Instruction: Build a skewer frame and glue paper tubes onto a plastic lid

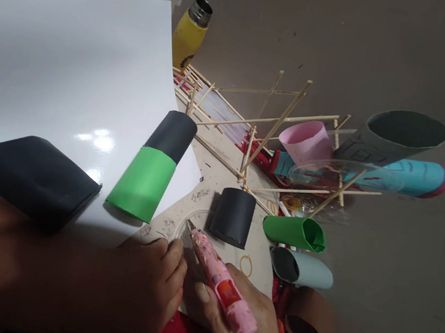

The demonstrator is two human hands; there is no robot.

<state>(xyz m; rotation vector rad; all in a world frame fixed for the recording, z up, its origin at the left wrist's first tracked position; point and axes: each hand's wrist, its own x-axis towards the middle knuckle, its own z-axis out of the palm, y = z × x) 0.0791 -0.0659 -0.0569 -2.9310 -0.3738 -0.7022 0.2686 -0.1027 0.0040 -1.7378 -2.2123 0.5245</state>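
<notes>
My right hand [251, 321] is wrapped round a pink pen-shaped tool [212, 271] with a dark pointed tip and a red-orange patch on its side. Its tip points up and left, just left of a short black paper tube [233, 216]. Beside it, my left hand [168, 277] is closed with curled fingers; what they hold, if anything, is hidden. Below both hands is a pale board [213, 168] with smudges and a faint clear round edge. Above my left hand, a green and black paper tube [147, 176] lies on a white sheet [51, 62].
Another black paper piece [35, 174] lies by my left forearm. Thin wooden sticks [250, 154] form a frame behind. On the right are a green tube [294, 232], a light blue tube [303, 268] and a brown tube [309, 319]. A yellow bottle [189, 37] stands at the back.
</notes>
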